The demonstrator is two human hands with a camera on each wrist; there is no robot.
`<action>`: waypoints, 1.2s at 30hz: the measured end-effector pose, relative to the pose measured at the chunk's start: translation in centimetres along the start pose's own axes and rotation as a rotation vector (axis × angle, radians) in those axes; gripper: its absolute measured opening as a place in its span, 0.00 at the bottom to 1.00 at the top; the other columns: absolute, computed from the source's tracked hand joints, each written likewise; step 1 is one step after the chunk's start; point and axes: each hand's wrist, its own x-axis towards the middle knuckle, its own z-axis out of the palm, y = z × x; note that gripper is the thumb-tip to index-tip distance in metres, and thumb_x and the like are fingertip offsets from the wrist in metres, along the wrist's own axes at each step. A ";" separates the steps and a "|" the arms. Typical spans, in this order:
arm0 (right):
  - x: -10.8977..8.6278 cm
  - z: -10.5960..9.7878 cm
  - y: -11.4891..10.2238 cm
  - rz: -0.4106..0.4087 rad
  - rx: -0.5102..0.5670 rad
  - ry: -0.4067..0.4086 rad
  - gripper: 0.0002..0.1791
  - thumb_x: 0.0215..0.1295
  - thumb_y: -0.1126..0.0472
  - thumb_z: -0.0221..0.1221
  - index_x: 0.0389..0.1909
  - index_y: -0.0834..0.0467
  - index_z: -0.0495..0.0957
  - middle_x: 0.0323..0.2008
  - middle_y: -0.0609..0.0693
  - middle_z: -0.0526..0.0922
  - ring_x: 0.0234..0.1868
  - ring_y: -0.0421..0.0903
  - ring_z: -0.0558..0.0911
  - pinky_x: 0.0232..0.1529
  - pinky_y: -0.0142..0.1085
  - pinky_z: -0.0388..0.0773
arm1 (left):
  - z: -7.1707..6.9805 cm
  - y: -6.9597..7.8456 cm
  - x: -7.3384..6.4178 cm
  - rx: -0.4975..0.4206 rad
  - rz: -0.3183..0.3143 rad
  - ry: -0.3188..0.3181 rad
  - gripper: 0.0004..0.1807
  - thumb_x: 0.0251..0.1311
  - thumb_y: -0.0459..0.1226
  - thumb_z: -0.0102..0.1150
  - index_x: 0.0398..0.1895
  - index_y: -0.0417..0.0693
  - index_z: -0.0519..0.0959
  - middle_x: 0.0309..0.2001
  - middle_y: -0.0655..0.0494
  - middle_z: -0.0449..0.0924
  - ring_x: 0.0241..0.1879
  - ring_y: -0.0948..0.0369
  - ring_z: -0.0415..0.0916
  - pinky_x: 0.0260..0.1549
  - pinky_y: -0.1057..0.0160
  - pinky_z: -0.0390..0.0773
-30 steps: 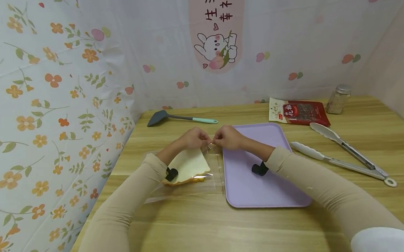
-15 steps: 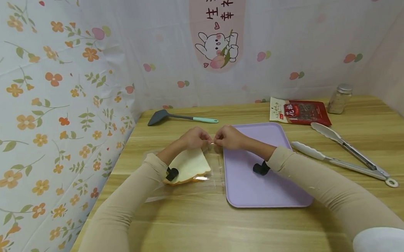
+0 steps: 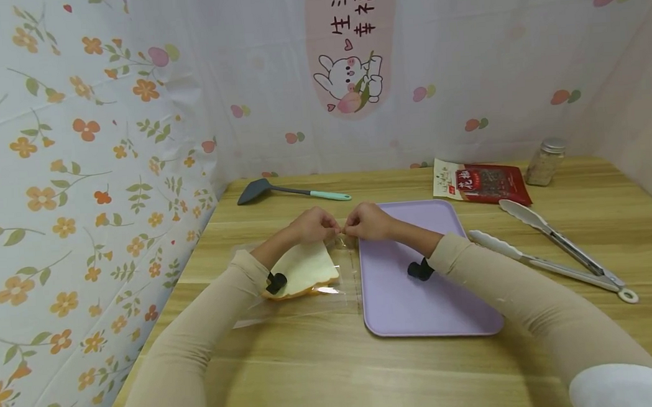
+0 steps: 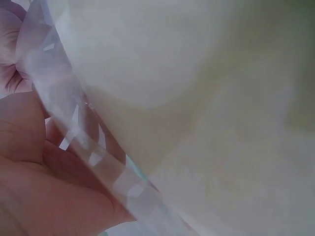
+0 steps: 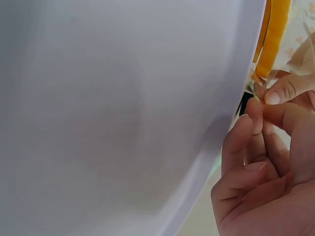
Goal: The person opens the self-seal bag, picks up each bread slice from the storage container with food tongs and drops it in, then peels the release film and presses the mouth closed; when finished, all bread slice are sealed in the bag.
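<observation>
A clear plastic bag (image 3: 348, 277) lies flat at the left of the table with bread slices (image 3: 310, 270) inside, their brown crust toward the person. My left hand (image 3: 313, 225) pinches the bag's far right corner between thumb and fingers. Right beside it, the right hand (image 3: 369, 221) pinches the same corner, fingertips nearly meeting the left ones. In the right wrist view the thumb and forefinger of the right hand (image 5: 268, 162) close on the film, other fingers loosely bent. The left wrist view has the bag's edge (image 4: 93, 132) crossing the left hand (image 4: 49, 172).
A purple tray (image 3: 416, 310) lies right of the bag, under the right forearm. Behind are a spatula (image 3: 297, 189) with a mint handle, a red spice packet (image 3: 484, 181) and a glass jar (image 3: 546, 162). Metal tongs (image 3: 576, 256) lie spread at the right.
</observation>
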 end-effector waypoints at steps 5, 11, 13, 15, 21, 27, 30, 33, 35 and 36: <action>0.3 0.1 -0.1 -0.040 -0.027 0.002 0.09 0.58 0.69 0.59 0.23 0.63 0.86 0.15 0.46 0.79 0.16 0.36 0.69 0.21 0.28 0.65 | 0.0 0.0 -0.1 -0.003 0.008 0.001 0.08 0.65 0.30 0.57 0.38 0.36 0.86 0.34 0.50 0.86 0.32 0.63 0.75 0.34 0.69 0.73; 0.5 0.5 -0.1 -0.062 -0.071 0.011 0.10 0.56 0.69 0.59 0.19 0.61 0.84 0.13 0.40 0.73 0.16 0.36 0.68 0.22 0.28 0.64 | 0.1 -0.1 0.0 0.000 0.005 0.001 0.09 0.66 0.31 0.57 0.39 0.37 0.86 0.35 0.51 0.87 0.34 0.63 0.76 0.36 0.68 0.74; 0.6 0.6 -0.1 -0.061 -0.081 0.017 0.10 0.56 0.69 0.59 0.18 0.60 0.83 0.13 0.41 0.73 0.17 0.36 0.68 0.22 0.29 0.64 | 0.1 -0.1 -0.1 -0.002 0.007 -0.001 0.09 0.65 0.30 0.57 0.39 0.37 0.86 0.35 0.51 0.87 0.34 0.63 0.76 0.36 0.68 0.74; 0.6 0.6 -0.1 -0.056 -0.087 0.021 0.10 0.56 0.69 0.59 0.19 0.60 0.83 0.13 0.41 0.74 0.17 0.36 0.68 0.22 0.29 0.64 | 0.1 -0.1 -0.1 -0.006 0.010 -0.003 0.09 0.64 0.30 0.57 0.39 0.37 0.86 0.35 0.51 0.87 0.34 0.62 0.76 0.36 0.68 0.74; 0.5 0.5 -0.1 -0.041 -0.081 0.014 0.09 0.57 0.69 0.59 0.22 0.61 0.85 0.14 0.42 0.75 0.16 0.36 0.69 0.21 0.29 0.65 | 0.1 -0.2 0.1 0.005 0.013 -0.008 0.10 0.64 0.30 0.56 0.40 0.37 0.86 0.36 0.50 0.87 0.36 0.61 0.77 0.37 0.67 0.75; 0.5 0.4 -0.1 -0.038 -0.075 0.012 0.09 0.58 0.69 0.59 0.21 0.62 0.84 0.13 0.41 0.74 0.16 0.36 0.69 0.21 0.29 0.64 | 0.0 -0.2 0.1 0.008 0.021 -0.007 0.09 0.65 0.31 0.57 0.41 0.38 0.86 0.36 0.51 0.87 0.33 0.62 0.75 0.35 0.67 0.73; 0.5 0.4 0.0 -0.041 -0.070 0.016 0.09 0.57 0.69 0.59 0.20 0.61 0.84 0.13 0.41 0.74 0.16 0.36 0.69 0.20 0.29 0.65 | 0.0 -0.2 0.1 -0.010 0.024 -0.008 0.09 0.65 0.31 0.58 0.40 0.37 0.86 0.35 0.51 0.87 0.32 0.62 0.75 0.33 0.68 0.73; 0.6 0.5 0.1 -0.040 -0.067 0.024 0.10 0.58 0.69 0.59 0.20 0.61 0.84 0.13 0.42 0.75 0.16 0.36 0.70 0.20 0.29 0.65 | 0.0 -0.3 0.1 -0.013 0.028 -0.005 0.09 0.65 0.31 0.58 0.40 0.37 0.86 0.35 0.51 0.87 0.33 0.62 0.76 0.34 0.68 0.74; 0.6 0.6 0.2 -0.034 -0.065 0.027 0.10 0.58 0.69 0.59 0.20 0.60 0.85 0.14 0.42 0.76 0.16 0.36 0.70 0.20 0.28 0.65 | 0.0 -0.2 0.1 -0.007 0.028 -0.001 0.09 0.64 0.31 0.57 0.40 0.37 0.86 0.36 0.50 0.87 0.35 0.61 0.77 0.36 0.67 0.75; 0.6 0.6 0.2 -0.031 -0.063 0.029 0.10 0.57 0.69 0.59 0.21 0.61 0.85 0.14 0.42 0.77 0.16 0.36 0.70 0.21 0.28 0.65 | 0.0 -0.2 0.1 -0.004 0.027 0.001 0.09 0.64 0.31 0.57 0.40 0.37 0.86 0.37 0.50 0.87 0.36 0.61 0.78 0.37 0.67 0.75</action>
